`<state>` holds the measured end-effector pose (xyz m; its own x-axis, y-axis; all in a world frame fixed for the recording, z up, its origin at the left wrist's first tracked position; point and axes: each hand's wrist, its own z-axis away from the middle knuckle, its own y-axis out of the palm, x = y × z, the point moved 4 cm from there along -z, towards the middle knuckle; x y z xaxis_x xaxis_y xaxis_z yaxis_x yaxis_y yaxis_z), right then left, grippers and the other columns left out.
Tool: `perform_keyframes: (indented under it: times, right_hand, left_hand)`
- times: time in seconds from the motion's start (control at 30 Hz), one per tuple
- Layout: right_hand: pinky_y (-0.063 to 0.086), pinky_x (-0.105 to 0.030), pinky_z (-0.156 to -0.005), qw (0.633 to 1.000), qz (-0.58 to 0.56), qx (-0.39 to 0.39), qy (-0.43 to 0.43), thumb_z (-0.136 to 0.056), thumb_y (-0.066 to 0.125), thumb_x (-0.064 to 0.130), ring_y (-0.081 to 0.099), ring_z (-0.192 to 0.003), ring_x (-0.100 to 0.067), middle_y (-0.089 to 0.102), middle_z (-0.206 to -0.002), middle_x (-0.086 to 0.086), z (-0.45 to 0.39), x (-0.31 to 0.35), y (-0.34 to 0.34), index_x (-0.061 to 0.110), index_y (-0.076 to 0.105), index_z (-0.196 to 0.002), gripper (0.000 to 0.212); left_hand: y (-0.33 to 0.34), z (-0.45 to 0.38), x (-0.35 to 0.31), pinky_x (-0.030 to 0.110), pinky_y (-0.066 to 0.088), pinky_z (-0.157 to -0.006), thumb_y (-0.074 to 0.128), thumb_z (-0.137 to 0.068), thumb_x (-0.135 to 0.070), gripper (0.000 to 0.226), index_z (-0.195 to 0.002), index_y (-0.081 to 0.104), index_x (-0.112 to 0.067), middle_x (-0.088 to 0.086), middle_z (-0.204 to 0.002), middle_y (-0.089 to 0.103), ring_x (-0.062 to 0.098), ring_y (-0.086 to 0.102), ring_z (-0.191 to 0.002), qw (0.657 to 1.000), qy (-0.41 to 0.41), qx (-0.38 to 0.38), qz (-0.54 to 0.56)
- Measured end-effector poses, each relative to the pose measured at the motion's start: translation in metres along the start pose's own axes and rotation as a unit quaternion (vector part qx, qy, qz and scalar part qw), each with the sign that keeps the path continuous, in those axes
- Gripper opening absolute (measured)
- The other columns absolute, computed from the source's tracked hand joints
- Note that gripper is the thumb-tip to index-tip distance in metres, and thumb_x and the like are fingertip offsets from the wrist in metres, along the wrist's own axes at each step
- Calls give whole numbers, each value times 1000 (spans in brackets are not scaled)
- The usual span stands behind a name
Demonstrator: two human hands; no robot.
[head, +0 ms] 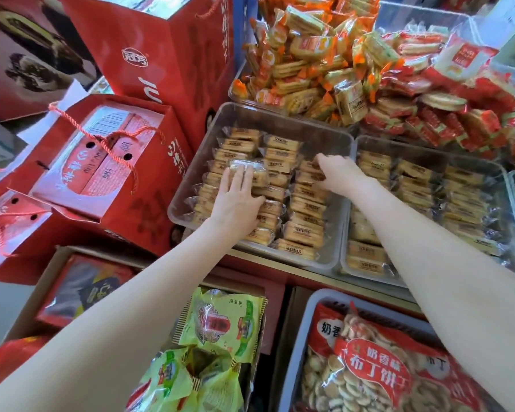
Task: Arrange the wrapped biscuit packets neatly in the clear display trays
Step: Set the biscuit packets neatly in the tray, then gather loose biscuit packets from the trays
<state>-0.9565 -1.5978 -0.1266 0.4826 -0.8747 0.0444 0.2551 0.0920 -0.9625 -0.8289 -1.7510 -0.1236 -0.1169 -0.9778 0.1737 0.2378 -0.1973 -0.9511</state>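
Observation:
A clear display tray [191, 171] holds three rows of wrapped biscuit packets [302, 233]. My left hand [235, 197] lies over the left and middle rows, fingers stretched onto one loose packet [247, 169] that sits raised on top of the rows. My right hand [336, 173] reaches into the far end of the right row, fingers bent down among the packets there; whether it grips one is hidden. A second clear tray [512, 215] to the right is filled with the same packets [411, 173].
Piles of orange-wrapped biscuits [304, 60] and red-wrapped biscuits [446, 114] fill trays behind. Red gift boxes [107, 162] crowd the left. Below the shelf edge are green snack bags [220, 325], a grey crate with a large red biscuit bag [375, 370], and a cardboard box [81, 289].

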Motion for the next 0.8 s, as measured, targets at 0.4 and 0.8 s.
perform_keyframes:
  times: [0.4, 0.8]
  right_hand:
    - [44, -17, -83, 883, -421, -209, 14, -76, 75, 12, 51, -98, -9, 52, -105, 3, 89, -19, -68, 10, 44, -121, 55]
    - [49, -21, -86, 869, -439, -223, -46, -65, 86, 18, 57, -99, -12, 52, -110, 6, 154, -12, -98, 15, 40, -134, 84]
  left_hand:
    - [-83, -26, -12, 26, 37, -100, 43, -99, -22, 39, -138, 45, -20, 5, -135, 52, 19, 50, -122, 809, -36, -99, 579]
    - [-141, 30, -33, 10, 46, -53, 74, -79, -13, 6, -84, 70, -16, -8, -73, 65, 10, 63, -67, 753, -3, -217, 620]
